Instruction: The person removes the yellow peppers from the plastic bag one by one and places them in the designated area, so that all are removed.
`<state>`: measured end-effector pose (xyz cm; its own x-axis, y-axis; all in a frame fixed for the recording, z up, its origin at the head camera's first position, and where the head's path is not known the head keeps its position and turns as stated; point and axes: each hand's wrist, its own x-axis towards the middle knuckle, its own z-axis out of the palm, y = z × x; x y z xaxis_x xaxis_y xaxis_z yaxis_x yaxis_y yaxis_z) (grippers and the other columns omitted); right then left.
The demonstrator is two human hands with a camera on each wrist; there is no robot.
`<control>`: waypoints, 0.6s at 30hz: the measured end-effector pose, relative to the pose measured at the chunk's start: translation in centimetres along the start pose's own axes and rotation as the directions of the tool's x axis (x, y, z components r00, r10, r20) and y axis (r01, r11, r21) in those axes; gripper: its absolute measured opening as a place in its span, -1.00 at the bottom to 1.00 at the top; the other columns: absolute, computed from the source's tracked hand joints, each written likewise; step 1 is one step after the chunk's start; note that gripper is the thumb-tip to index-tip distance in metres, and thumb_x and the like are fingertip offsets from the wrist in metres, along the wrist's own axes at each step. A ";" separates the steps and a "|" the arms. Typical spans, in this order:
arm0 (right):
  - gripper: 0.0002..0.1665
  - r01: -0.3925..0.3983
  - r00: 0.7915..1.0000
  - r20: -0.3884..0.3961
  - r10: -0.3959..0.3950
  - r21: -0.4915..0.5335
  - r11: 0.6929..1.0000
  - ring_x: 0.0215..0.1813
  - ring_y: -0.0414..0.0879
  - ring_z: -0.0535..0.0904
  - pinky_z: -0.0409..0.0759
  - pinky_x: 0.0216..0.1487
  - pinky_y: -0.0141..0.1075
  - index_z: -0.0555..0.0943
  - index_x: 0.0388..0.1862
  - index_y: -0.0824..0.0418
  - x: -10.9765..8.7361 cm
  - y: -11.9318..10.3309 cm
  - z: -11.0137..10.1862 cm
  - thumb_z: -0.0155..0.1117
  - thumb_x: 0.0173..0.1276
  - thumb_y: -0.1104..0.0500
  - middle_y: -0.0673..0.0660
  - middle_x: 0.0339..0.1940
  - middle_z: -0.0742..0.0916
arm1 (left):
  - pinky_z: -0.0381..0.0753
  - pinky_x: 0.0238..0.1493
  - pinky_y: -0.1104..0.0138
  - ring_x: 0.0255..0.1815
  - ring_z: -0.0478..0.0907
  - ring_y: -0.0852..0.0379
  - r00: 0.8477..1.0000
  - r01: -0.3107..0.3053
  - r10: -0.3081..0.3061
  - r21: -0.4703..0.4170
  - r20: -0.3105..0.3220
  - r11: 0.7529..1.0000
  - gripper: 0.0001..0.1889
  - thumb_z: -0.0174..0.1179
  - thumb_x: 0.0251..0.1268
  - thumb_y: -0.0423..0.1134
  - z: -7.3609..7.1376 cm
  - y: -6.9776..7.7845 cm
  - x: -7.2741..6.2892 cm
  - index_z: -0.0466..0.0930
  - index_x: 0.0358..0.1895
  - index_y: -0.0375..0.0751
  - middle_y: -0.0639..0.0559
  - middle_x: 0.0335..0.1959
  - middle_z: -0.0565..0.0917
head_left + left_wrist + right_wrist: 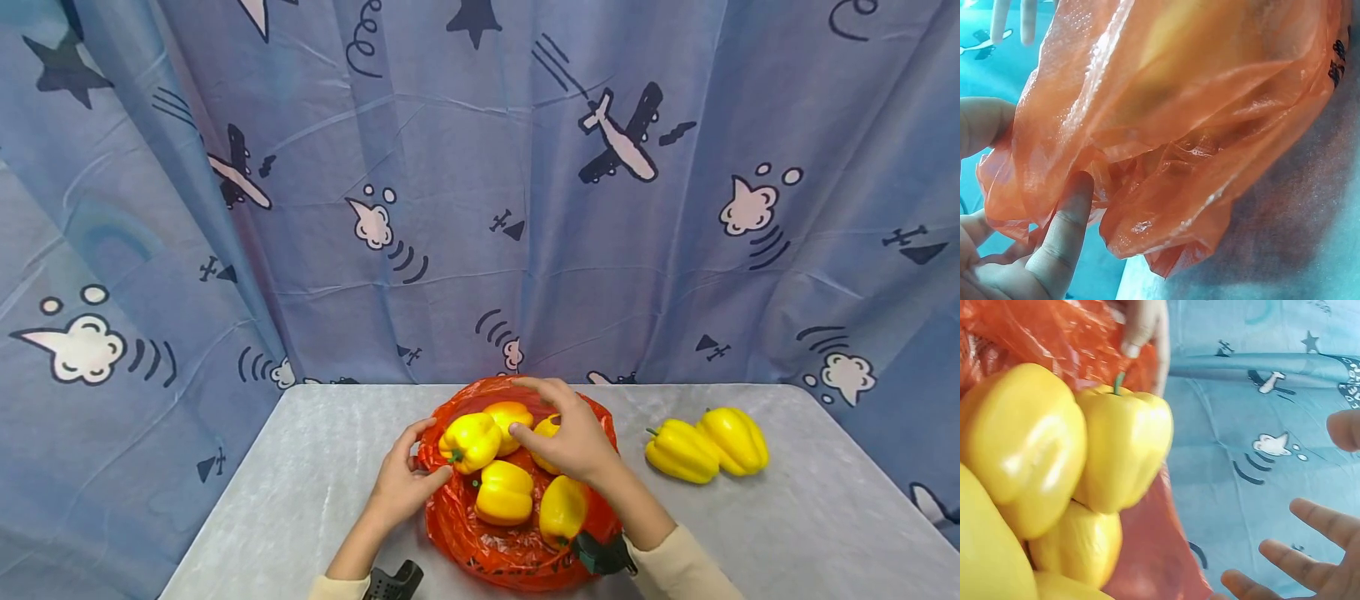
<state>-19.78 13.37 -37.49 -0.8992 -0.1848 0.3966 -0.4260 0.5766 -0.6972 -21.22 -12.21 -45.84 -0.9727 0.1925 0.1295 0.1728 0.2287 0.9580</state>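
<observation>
A red plastic bag [452, 525] stands with its mouth spread on the table, with several yellow bell peppers [505, 493] inside. At the bag's left rim, my left hand [397, 487] pinches the thin plastic between thumb and fingers; the left wrist view shows the crumpled film [1166, 219] in its grasp. Over the right and far part of the bag hovers my right hand [573, 437], fingers spread and holding nothing. In the right wrist view its fingers [1300, 562] are apart from the peppers [1124, 447]. The right hand partly hides one pepper.
Two more yellow bell peppers [682, 451] lie touching each other on the table, right of the bag. The grey-white table [315, 475] ends at a blue patterned curtain [480, 208] behind. A dark wrist device [600, 554] sits near the bag's front right rim.
</observation>
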 end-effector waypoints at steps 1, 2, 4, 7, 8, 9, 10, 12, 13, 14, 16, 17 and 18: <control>-0.38 0.005 1.000 0.009 -0.005 -0.002 1.000 0.11 0.00 0.51 0.54 0.08 0.00 0.51 0.24 -0.12 0.1 0.0 0.3 0.41 0.16 0.01 0.11 0.19 0.58 | 0.72 -0.23 0.32 -0.16 0.66 0.00 1.000 -0.001 0.001 0.003 0.000 1.000 -0.29 0.36 0.08 -0.34 0.0 0.0 0.0 0.30 0.35 0.00 -0.17 0.33 0.33; -0.38 0.011 1.000 0.017 -0.011 -0.006 1.000 0.11 -0.02 0.52 0.54 0.09 0.00 0.51 0.23 -0.12 0.2 0.0 0.7 0.41 0.15 0.00 0.09 0.19 0.59 | 0.72 -0.23 0.32 -0.16 0.66 0.01 1.000 -0.002 0.002 0.006 0.000 1.000 -0.29 0.36 0.08 -0.34 0.0 0.1 0.0 0.30 0.34 0.00 -0.17 0.33 0.33; -0.38 0.007 0.999 0.032 -0.007 -0.006 1.000 0.09 -0.03 0.53 0.55 0.11 0.01 0.52 0.22 -0.11 0.3 -0.1 1.2 0.41 0.14 -0.01 0.07 0.17 0.59 | 0.71 -0.22 0.33 -0.15 0.66 0.01 1.000 -0.006 0.006 0.015 0.002 1.000 -0.29 0.36 0.08 -0.33 0.0 0.1 0.0 0.30 0.34 -0.01 -0.18 0.33 0.34; -0.38 -0.023 0.998 0.057 0.023 -0.003 1.000 0.10 -0.01 0.53 0.55 0.13 0.05 0.53 0.22 -0.10 0.5 -0.1 2.1 0.41 0.13 -0.03 0.08 0.18 0.58 | 0.71 -0.22 0.33 -0.14 0.66 0.00 1.000 -0.012 0.012 0.023 0.004 1.000 -0.30 0.36 0.08 -0.33 0.0 0.1 0.1 0.31 0.34 -0.02 -0.20 0.32 0.33; -0.38 -0.041 0.997 0.068 0.041 -0.004 0.999 0.11 0.02 0.52 0.55 0.15 0.07 0.53 0.22 -0.11 0.6 -0.1 2.3 0.41 0.13 -0.03 0.07 0.18 0.58 | 0.71 -0.22 0.33 -0.14 0.66 0.00 1.000 -0.014 0.014 0.024 0.004 1.000 -0.30 0.36 0.08 -0.33 0.0 0.1 0.1 0.31 0.34 -0.02 -0.21 0.32 0.34; -0.38 -0.062 0.995 0.080 0.062 -0.008 0.998 0.12 0.04 0.53 0.55 0.15 0.07 0.53 0.22 -0.12 0.7 -0.1 2.6 0.41 0.13 -0.04 0.06 0.19 0.57 | 0.71 -0.22 0.33 -0.15 0.66 0.00 1.000 -0.016 0.016 0.024 0.004 1.000 -0.30 0.36 0.08 -0.33 0.0 0.1 0.1 0.31 0.34 -0.03 -0.21 0.31 0.34; -0.38 -0.078 0.993 0.090 0.079 -0.016 0.997 0.13 0.07 0.53 0.55 0.15 0.08 0.52 0.22 -0.14 0.7 -0.1 2.8 0.41 0.13 -0.05 0.06 0.19 0.56 | 0.71 -0.22 0.33 -0.15 0.66 0.00 1.000 -0.018 0.018 0.023 0.004 1.000 -0.30 0.36 0.08 -0.33 0.0 0.1 0.1 0.31 0.34 -0.03 -0.21 0.31 0.34; -0.37 -0.109 0.988 0.109 0.112 -0.029 0.994 0.14 0.12 0.53 0.56 0.13 0.08 0.52 0.22 -0.15 0.9 -0.1 3.3 0.41 0.12 -0.07 0.06 0.20 0.56 | 0.71 -0.23 0.33 -0.16 0.66 0.00 1.000 -0.020 0.020 0.021 0.005 1.000 -0.30 0.36 0.08 -0.33 0.0 0.1 0.1 0.31 0.34 -0.03 -0.22 0.30 0.34; -0.37 -0.121 0.985 0.116 0.124 -0.040 0.992 0.15 0.14 0.53 0.57 0.13 0.08 0.52 0.22 -0.16 1.0 -0.1 3.5 0.41 0.12 -0.08 0.06 0.20 0.56 | 0.71 -0.23 0.33 -0.16 0.66 0.01 1.000 -0.020 0.020 0.020 0.005 1.000 -0.30 0.36 0.08 -0.33 0.0 0.1 0.1 0.31 0.34 -0.03 -0.21 0.30 0.34; -0.37 -0.131 0.983 0.124 0.136 -0.049 0.990 0.15 0.15 0.53 0.57 0.11 0.08 0.52 0.22 -0.16 1.0 0.0 3.7 0.41 0.12 -0.08 0.07 0.21 0.56 | 0.71 -0.23 0.33 -0.16 0.66 0.01 1.000 -0.021 0.020 0.021 0.006 1.000 -0.30 0.36 0.08 -0.33 0.0 0.1 0.1 0.31 0.34 -0.03 -0.21 0.30 0.34; -0.37 -0.140 0.980 0.137 0.147 -0.065 0.988 0.16 0.16 0.53 0.57 0.11 0.08 0.52 0.22 -0.14 1.1 0.1 4.0 0.41 0.12 -0.10 0.08 0.21 0.56 | 0.72 -0.23 0.33 -0.17 0.66 0.01 1.000 -0.021 0.021 0.022 0.007 1.000 -0.30 0.36 0.08 -0.34 0.0 0.1 0.1 0.31 0.34 -0.03 -0.21 0.30 0.34; -0.36 -0.142 0.978 0.145 0.151 -0.071 0.987 0.16 0.16 0.53 0.57 0.12 0.09 0.52 0.23 -0.12 1.2 0.2 4.2 0.40 0.12 -0.10 0.09 0.22 0.56 | 0.72 -0.23 0.33 -0.17 0.66 0.01 1.000 -0.021 0.021 0.024 0.007 0.999 -0.30 0.36 0.08 -0.34 0.0 0.1 0.1 0.31 0.34 -0.03 -0.21 0.30 0.34; -0.36 -0.141 0.977 0.151 0.151 -0.075 0.987 0.16 0.15 0.53 0.57 0.12 0.09 0.53 0.23 -0.10 1.3 0.2 4.3 0.40 0.12 -0.10 0.10 0.22 0.56 | 0.72 -0.23 0.33 -0.18 0.66 0.01 1.000 -0.021 0.021 0.025 0.008 0.999 -0.30 0.36 0.08 -0.34 0.1 0.1 0.1 0.31 0.34 -0.03 -0.21 0.30 0.34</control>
<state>-21.44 9.82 -39.74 -0.9578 -0.2138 0.1920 -0.2864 0.6548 -0.6995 -21.28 -12.13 -45.77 -0.9678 0.2044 0.1472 0.1968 0.2489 0.9483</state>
